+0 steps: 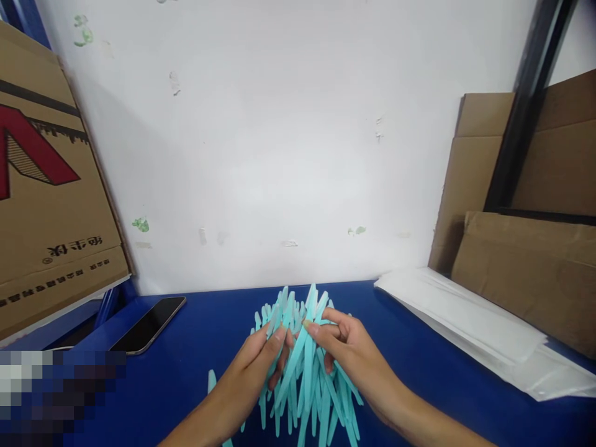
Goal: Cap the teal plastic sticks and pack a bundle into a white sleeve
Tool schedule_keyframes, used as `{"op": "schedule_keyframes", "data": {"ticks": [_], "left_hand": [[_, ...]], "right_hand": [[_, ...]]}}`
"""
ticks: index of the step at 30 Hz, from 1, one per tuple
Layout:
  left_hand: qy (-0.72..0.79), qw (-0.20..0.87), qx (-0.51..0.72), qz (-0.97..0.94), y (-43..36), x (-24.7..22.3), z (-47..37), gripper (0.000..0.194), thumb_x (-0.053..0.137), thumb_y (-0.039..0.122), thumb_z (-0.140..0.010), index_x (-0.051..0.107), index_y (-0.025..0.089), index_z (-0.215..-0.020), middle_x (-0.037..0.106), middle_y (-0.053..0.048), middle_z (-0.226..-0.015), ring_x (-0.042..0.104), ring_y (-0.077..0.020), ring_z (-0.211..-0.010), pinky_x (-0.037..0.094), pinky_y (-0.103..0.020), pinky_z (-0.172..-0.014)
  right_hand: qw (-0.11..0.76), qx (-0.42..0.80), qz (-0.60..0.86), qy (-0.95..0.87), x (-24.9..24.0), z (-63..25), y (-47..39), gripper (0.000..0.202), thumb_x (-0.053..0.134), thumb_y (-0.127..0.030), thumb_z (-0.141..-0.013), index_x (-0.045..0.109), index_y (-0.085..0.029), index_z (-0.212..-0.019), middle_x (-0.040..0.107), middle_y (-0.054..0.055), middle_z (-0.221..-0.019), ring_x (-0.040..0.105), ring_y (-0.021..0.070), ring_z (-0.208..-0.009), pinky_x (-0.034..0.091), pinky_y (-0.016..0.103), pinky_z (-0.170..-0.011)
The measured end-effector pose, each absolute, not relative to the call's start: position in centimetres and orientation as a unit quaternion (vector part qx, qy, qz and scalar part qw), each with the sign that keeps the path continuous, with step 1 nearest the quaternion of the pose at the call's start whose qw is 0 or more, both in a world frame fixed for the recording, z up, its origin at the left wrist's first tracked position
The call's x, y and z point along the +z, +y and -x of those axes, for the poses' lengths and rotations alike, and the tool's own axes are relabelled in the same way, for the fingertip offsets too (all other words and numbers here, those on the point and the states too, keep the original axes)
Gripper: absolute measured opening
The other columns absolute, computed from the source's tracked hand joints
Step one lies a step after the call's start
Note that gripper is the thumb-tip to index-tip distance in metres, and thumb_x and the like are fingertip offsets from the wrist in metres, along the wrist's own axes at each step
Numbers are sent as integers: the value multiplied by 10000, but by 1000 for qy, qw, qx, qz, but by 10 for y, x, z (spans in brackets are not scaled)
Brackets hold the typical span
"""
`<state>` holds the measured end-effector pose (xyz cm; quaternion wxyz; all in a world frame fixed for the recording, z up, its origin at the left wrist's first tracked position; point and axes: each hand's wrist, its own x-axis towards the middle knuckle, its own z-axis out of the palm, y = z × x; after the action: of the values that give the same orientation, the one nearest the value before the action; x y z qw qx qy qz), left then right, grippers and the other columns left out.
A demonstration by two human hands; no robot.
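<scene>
A heap of long, thin turquoise strips (pixel 319 394) lies on the blue table at the bottom centre. My left hand (pixel 265 354) is closed round a few upright strips, with the thumb pressed on their front. Just right of it, my right hand (pixel 342 341) pinches a few more strips between thumb and fingers, and these cross one another as they slant down over the heap. The two hands are close together. One loose strip (pixel 212 380) lies left of the heap, partly behind my left forearm.
A phone (pixel 151 324) lies at the left of the blue table (pixel 195 335). White sheets or bags (pixel 465 316) lie at the right. Cardboard stands on the left (pixel 56 186) and right (pixel 531 267). A white wall (pixel 288 155) rises behind the table.
</scene>
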<state>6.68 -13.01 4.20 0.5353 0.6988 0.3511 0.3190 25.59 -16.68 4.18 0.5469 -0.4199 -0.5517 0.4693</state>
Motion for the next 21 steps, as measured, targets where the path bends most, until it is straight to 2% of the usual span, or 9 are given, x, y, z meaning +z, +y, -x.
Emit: {"op": "schedule_keyframes", "data": {"ticks": [2,4,7,9,10,12,14,17,21], "left_hand": [[364,511,324,-708,-131,41,-67,462,414,634,-953,520,200,-833,426,35,-706,390,-125,-619,372,-240,-590],[380,495,325,-711,-134,42,-67,458,424,641,-945,537,207,-850,482,25,-727,440,-142,-660,401,-246,-612],[391,473,330,-717,-140,46,-68,451,436,638,-942,575,211,-896,591,-3,-813,556,-189,-814,461,-275,-749],[380,503,321,-707,-143,48,-70,480,422,660,-935,579,207,-922,611,-6,-780,603,-202,-788,484,-296,-756],[374,532,309,-694,-143,48,-71,505,409,682,-927,572,205,-956,611,-1,-748,616,-199,-716,494,-304,-711],[367,584,284,-666,-142,46,-73,548,398,722,-905,538,203,-1016,593,21,-686,573,-166,-529,482,-301,-594],[379,599,272,-651,-139,43,-73,557,418,746,-881,502,206,-993,540,54,-636,456,-110,-413,425,-271,-515],[404,597,271,-638,-137,41,-72,542,459,755,-856,448,213,-877,427,81,-633,311,-60,-427,300,-219,-471],[380,585,263,-667,-135,44,-71,547,449,758,-855,404,216,-802,341,77,-662,271,-61,-475,224,-216,-466]], "right_hand": [[543,479,406,-557,43,-253,-169,375,664,-563,-843,657,-192,-894,581,-32,-670,476,98,-546,425,223,-548],[544,480,395,-563,44,-250,-171,396,650,-579,-846,654,-183,-867,618,-4,-745,506,109,-577,445,238,-562],[544,481,391,-566,43,-244,-173,408,626,-588,-861,656,-185,-915,646,15,-787,580,139,-619,466,263,-605],[539,476,399,-568,38,-241,-173,402,621,-584,-865,653,-185,-895,626,1,-722,600,151,-606,470,277,-625],[539,465,411,-569,35,-240,-173,399,629,-582,-859,654,-184,-874,611,-6,-700,593,150,-591,462,275,-612],[541,427,447,-571,29,-239,-171,389,658,-573,-837,675,-187,-875,596,-8,-711,556,140,-582,427,260,-561],[545,383,477,-573,25,-239,-169,372,681,-554,-824,703,-195,-919,603,1,-744,538,146,-637,401,248,-548],[551,339,488,-585,24,-239,-167,324,689,-514,-831,716,-201,-912,623,7,-769,528,150,-693,407,245,-597],[545,330,499,-588,26,-238,-168,307,689,-499,-833,714,-201,-903,640,7,-773,519,141,-666,413,249,-601]]}}
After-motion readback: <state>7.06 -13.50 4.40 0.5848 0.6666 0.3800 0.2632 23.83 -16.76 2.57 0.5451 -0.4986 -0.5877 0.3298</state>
